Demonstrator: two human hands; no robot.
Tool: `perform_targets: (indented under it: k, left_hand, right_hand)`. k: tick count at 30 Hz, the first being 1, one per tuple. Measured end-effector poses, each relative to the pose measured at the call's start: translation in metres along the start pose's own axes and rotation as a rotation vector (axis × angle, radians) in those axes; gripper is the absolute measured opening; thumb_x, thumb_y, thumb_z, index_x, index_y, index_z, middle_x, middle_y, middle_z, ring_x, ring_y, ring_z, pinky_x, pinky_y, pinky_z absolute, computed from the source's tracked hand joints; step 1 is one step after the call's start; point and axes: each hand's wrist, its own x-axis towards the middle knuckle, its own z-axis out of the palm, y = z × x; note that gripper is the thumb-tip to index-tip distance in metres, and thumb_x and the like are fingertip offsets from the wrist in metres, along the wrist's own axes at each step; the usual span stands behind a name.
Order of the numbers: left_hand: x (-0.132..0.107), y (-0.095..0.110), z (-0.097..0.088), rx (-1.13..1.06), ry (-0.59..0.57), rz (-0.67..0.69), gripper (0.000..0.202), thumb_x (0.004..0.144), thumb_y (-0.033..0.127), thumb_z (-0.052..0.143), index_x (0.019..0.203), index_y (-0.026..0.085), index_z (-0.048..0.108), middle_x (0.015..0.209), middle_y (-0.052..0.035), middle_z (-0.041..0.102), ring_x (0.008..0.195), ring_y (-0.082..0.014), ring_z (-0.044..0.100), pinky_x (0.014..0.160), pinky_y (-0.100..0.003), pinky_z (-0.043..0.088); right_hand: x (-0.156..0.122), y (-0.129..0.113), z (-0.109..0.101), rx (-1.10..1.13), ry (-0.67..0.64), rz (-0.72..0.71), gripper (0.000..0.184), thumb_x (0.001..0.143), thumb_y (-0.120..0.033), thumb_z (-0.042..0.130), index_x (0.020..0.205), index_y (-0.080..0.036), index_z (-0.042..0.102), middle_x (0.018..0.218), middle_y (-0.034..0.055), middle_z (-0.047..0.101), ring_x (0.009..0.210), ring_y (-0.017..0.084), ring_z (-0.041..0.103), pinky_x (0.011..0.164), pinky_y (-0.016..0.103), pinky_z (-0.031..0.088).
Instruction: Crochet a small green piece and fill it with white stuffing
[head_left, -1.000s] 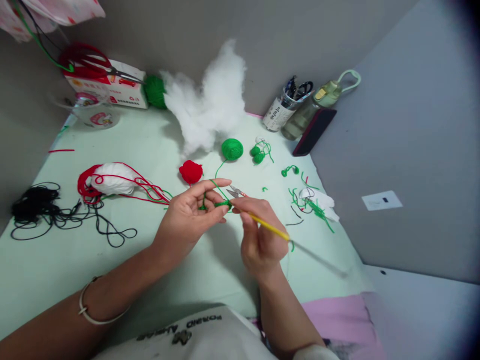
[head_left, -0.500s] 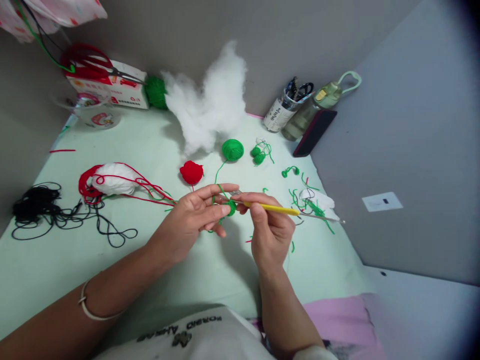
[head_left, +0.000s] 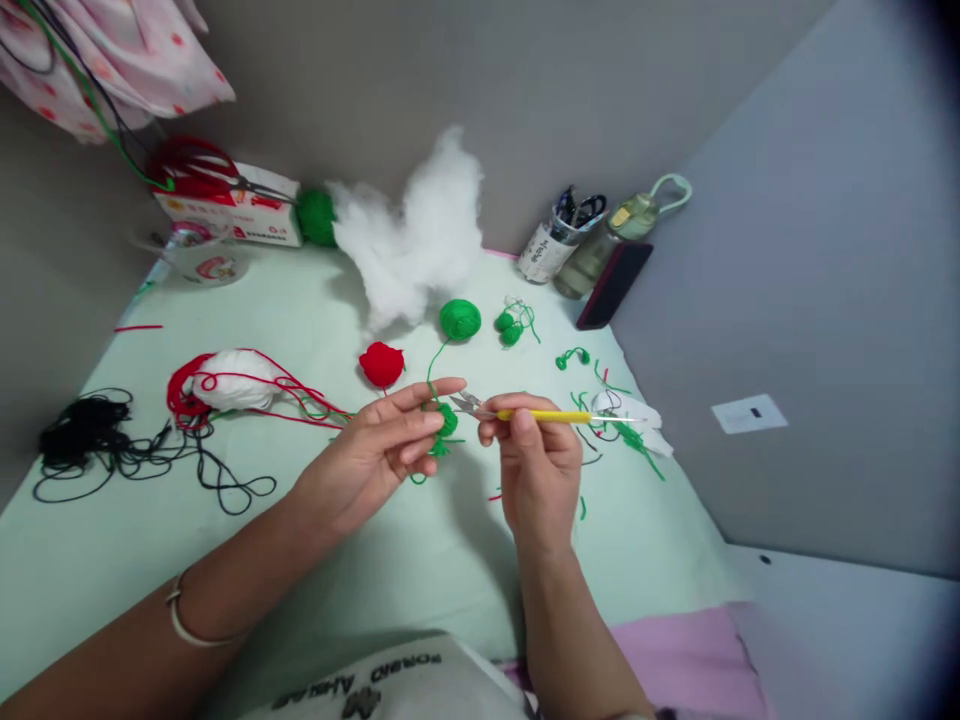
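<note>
My left hand [head_left: 390, 430] is closed on a small green crochet piece [head_left: 448, 420], pinched between thumb and fingers, the index finger stretched out above it. Green yarn runs from near that finger back to a green yarn ball [head_left: 460, 320]. My right hand [head_left: 538, 465] grips a crochet hook [head_left: 551, 415] by its yellow handle, pen-like, just right of the piece. The hook's left end overlaps the metal blades of small scissors [head_left: 466, 401], which seem to lie on the table behind; whether it touches the piece is hard to tell.
A red yarn ball [head_left: 382, 365] and white stuffing [head_left: 420, 240] sit beyond my hands. White yarn [head_left: 236, 378] and tangled black cord [head_left: 86, 430] lie left. Yarn scraps [head_left: 626, 430] are at right. A pen cup [head_left: 547, 250], bottle [head_left: 592, 255] and phone [head_left: 615, 287] stand at the back.
The hook and my right hand have drawn back from the green piece, opening a gap. My left hand and the piece have shifted slightly left. The view has tilted up a little.
</note>
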Motion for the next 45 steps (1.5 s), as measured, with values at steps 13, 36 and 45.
perform_targets:
  k: [13,36,45]
  left_hand:
    - [-0.01,-0.008,0.017,0.272,-0.038,0.113,0.038,0.078,0.03,0.089,0.114,0.022,0.081,0.083,0.0015,0.063,0.058,-0.0047,0.046,0.06,-0.021,0.052]
    - [-0.093,-0.048,0.049,0.433,-0.081,0.363,0.041,0.083,0.032,0.082,0.124,0.025,0.076,0.099,-0.0031,0.065,0.089,-0.0168,0.064,0.079,-0.03,0.06]
    - [-0.128,-0.078,0.05,0.603,-0.212,0.349,0.037,0.082,0.028,0.08,0.119,0.026,0.079,0.099,-0.0066,0.071,0.092,-0.0195,0.064,0.081,-0.033,0.059]
  right_hand:
    - [-0.002,0.003,0.004,0.204,0.014,0.195,0.021,0.087,-0.043,0.077,0.087,-0.022,0.08,0.092,0.0035,0.076,0.077,0.015,0.064,0.076,0.03,0.053]
    - [-0.084,-0.054,-0.009,-0.103,0.066,-0.466,0.017,0.099,-0.026,0.062,0.099,-0.024,0.078,0.093,0.003,0.075,0.079,0.014,0.068,0.07,0.029,0.057]
    - [-0.084,-0.059,-0.039,0.493,0.038,-0.055,0.02,0.09,-0.042,0.075,0.089,-0.023,0.069,0.079,-0.0035,0.065,0.063,0.008,0.058,0.062,0.023,0.056]
